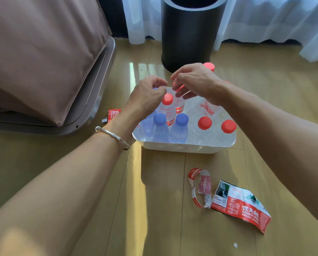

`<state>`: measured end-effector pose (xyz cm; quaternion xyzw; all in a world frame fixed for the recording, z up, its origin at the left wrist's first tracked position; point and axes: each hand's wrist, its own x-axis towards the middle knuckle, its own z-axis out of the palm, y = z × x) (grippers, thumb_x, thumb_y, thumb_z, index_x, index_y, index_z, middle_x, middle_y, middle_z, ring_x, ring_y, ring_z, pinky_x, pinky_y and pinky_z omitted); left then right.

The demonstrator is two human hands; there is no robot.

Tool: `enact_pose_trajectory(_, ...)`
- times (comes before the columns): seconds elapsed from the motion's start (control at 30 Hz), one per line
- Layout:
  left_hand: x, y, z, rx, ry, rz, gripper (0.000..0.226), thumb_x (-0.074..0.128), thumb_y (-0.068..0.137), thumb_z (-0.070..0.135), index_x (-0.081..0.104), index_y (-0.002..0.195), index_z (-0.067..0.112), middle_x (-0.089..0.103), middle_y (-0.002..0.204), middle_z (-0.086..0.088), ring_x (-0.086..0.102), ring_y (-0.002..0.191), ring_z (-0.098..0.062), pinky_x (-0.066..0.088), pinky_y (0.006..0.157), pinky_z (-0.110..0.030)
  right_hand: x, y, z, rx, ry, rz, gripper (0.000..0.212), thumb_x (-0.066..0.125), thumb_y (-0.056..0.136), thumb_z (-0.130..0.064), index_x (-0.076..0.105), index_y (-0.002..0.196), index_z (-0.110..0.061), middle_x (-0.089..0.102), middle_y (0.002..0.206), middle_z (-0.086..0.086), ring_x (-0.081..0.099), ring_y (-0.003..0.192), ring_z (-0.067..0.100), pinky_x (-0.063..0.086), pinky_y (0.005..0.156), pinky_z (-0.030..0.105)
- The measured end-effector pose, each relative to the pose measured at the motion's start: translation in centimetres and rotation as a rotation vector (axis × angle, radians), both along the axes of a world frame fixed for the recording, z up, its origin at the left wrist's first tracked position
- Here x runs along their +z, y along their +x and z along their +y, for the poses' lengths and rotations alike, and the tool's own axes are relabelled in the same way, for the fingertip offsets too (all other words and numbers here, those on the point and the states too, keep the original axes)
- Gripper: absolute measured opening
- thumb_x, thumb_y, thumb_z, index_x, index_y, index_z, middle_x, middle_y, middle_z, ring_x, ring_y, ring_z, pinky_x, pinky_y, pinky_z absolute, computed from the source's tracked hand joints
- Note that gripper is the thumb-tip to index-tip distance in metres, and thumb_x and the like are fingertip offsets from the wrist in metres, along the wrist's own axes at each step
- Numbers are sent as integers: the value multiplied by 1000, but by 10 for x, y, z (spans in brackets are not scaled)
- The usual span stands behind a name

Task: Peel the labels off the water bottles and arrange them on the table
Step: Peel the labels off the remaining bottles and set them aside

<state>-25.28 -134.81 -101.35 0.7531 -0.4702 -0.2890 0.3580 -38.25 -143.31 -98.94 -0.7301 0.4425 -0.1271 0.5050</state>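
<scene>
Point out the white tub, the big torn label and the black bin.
white tub (180,147), head view, near wall.
big torn label (243,205), head view, printed middle.
black bin (187,34), head view, side wall.

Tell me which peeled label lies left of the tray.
The small red label near the brown furniture; the other two, a strip and a large sheet, lie in front of the tray.

You can read white print on the flat red-and-white peeled plastic label (247,207) lying on the wooden floor (163,209): "农夫山" above "NONGFU SP" (the rest is lost in creases). The print on the curled red label strip (200,183) beside it is too blurred to read.
</scene>
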Motion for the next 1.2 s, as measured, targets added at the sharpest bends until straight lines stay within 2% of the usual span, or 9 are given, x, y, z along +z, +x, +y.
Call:
enact_pose_trajectory(0.2, 7, -17, -8, 18, -53, 103, 21, 51, 100, 22, 62, 116, 15, 61, 106, 2, 60, 101, -16, 51, 86, -29, -12, -6, 4, 62, -11, 74, 20, 50, 100, -19, 65, 110, -10, 68, 91, 1, 69, 84, 16, 56, 70, 23)
enact_pose_trajectory(0.33, 3, -19, -10, 24, -58, 111, 20, 50, 100, 22, 63, 114, 15, 64, 106, 0, 60, 101, -16, 51, 86, -29, -15, -5, 1, 59, -11, 65, 19, 50, 100, -21, 65, 105, -12, 69, 92, 2, 71, 88, 20, 58, 78, 31)
enact_pose_trajectory(0.5, -3, -17, -18, 76, -104, 144, 15, 48, 100, 19, 61, 105, 17, 62, 95, 5, 58, 90, -9, 47, 72, -17, -23, -1, -2, 49, -26, 60, 21, 48, 100, -19, 66, 108, -10, 70, 93, 3, 71, 87, 19, 58, 80, 32)
enact_pose_trajectory(0.6, -9, -19, -22, 84, -105, 139, 17, 48, 100, 17, 63, 107, 16, 60, 88, 9, 57, 80, -3, 45, 66, -11, -32, 1, -5, 38, -16, 47, 19, 47, 100, -17, 65, 96, -14, 69, 87, 1, 69, 78, 14, 57, 74, 28)
enact_pose_trajectory(0.73, -17, -21, -26, 74, -95, 123, 16, 47, 99, 17, 62, 103, 20, 63, 90, 6, 59, 82, -7, 50, 75, -24, -42, 6, -10, -4, -26, 19, 21, 48, 98, -17, 66, 88, -12, 69, 79, 2, 68, 71, 14, 54, 64, 25)
enact_pose_trajectory(0.9, -26, -28, -35, 69, -144, 73, 23, 38, 100, 12, 61, 106, 12, 65, 96, -6, 62, 87, -19, 51, 70, -25, -45, 12, -13, -69, -65, -13, 21, 50, 94, -13, 69, 93, -3, 67, 73, 3, 63, 65, 11, 53, 59, 24)
enact_pose_trajectory(0.97, -35, -34, -36, 98, -183, 62, 28, 34, 98, 17, 59, 107, 9, 64, 101, -13, 62, 91, -23, 50, 72, -24, -50, 15, -11, -100, -78, -18, 18, 52, 94, -15, 66, 86, -9, 63, 69, -2, 58, 62, 9, 50, 59, 27)
enact_pose_trajectory(1.07, -50, -38, -30, 105, -251, 22, 36, 30, 91, 20, 59, 106, 6, 62, 101, -13, 59, 95, -25, 47, 85, -36, -64, 16, -6, -121, -162, 27, 19, 51, 95, -15, 61, 80, -14, 57, 71, -4, 53, 70, 13, 42, 63, 28)
enact_pose_trajectory(1.2, -57, -43, -26, 67, -268, -33, 40, 28, 87, 24, 60, 103, 8, 60, 98, -7, 55, 93, -20, 41, 83, -24, -78, 7, 7, -171, -210, -56, 15, 48, 92, -8, 63, 93, -7, 64, 80, 8, 58, 79, 20, 46, 73, 38)
